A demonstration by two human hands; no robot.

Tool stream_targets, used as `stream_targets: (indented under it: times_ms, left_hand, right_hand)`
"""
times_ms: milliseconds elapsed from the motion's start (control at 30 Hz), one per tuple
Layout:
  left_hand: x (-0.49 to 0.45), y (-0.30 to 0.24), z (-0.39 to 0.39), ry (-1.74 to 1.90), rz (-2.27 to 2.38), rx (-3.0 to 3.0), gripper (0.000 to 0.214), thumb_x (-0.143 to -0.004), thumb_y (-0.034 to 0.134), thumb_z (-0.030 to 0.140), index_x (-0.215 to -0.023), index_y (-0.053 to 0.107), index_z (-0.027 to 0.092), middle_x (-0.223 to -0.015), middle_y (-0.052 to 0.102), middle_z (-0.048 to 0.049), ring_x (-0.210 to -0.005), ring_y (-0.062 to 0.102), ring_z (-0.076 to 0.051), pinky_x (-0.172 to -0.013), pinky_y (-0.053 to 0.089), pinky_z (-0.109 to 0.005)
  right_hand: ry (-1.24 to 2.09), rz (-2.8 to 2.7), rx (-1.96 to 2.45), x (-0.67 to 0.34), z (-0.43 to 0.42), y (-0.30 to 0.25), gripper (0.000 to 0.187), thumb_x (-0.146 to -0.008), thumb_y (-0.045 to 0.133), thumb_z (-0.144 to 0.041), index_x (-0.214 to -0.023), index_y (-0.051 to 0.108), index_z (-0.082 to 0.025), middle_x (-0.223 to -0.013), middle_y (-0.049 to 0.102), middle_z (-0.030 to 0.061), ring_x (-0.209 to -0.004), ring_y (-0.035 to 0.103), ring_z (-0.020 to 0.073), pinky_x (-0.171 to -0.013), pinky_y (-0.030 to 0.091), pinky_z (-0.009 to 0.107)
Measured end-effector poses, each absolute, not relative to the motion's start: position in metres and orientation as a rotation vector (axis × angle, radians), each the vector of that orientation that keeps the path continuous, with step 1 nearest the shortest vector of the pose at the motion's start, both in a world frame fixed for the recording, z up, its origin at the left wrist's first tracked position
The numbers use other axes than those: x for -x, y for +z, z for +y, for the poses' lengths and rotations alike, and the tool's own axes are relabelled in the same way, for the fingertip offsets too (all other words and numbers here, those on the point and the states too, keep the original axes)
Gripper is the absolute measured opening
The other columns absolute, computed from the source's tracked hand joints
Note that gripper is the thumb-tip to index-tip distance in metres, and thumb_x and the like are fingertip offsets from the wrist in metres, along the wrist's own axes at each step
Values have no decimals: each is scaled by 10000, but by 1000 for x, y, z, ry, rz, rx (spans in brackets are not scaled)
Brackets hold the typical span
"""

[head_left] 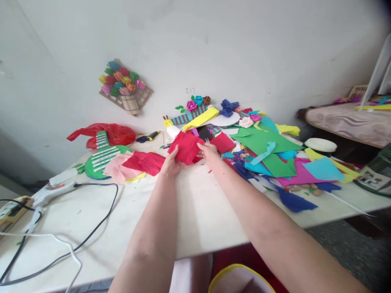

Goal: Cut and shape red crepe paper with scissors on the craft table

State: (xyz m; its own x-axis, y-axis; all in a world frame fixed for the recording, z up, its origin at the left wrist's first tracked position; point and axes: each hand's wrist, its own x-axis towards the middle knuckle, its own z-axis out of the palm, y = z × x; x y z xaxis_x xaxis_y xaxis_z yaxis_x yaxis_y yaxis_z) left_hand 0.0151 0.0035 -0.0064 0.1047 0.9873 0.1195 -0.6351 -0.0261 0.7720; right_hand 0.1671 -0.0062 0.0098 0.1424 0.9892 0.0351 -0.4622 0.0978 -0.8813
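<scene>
A red piece of crepe paper, roughly square, is held up over the table between my two hands. My left hand pinches its lower left side with the thumb in front. On its right edge, my right hand is closed with thumb and fingers together. Small metal tips like scissors show just above my right hand; whether that hand holds them I cannot tell. Another red sheet lies behind my right hand. More red paper rests left of my hands, beside pale pink paper.
A green guitar-shaped craft and a red plastic bag lie at the left. A glue gun with a black cord is nearer. Green sheets and coloured scraps cover the right side. A large jar stands far right.
</scene>
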Motion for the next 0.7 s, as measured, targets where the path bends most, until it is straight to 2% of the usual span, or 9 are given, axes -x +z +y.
stream_targets:
  times_ms: [233, 500, 700]
  left_hand:
    - [-21, -5, -1, 1395, 603, -877, 284, -685, 667, 210, -955, 587, 173, -1054, 628, -71, -1025, 561, -220, -841, 490, -306]
    - [-18, -6, -2, 1418, 495, -889, 290, -722, 611, 368, -960, 599, 204, -1080, 621, -46, -1145, 469, -211, -922, 430, -292]
    - [-23, -3, -9, 1294, 414, -982, 382, -689, 648, 342, -1033, 583, 189, -1098, 611, -70, -1141, 472, -233, -944, 408, -329]
  right_hand:
    - [1215, -737, 865, -165, -3, 8, 133, -682, 645, -214, -726, 525, -179, -506, 533, -49, -428, 497, 75, -428, 483, 202]
    - [1188, -707, 859, -164, -2, 8, 114, -686, 629, -193, -696, 516, -178, -504, 500, -52, -431, 470, 70, -430, 492, 209]
    - [1178, -668, 860, -165, 0, 7, 94, -704, 602, -175, -692, 509, -178, -505, 517, -50, -437, 486, 83, -432, 486, 226]
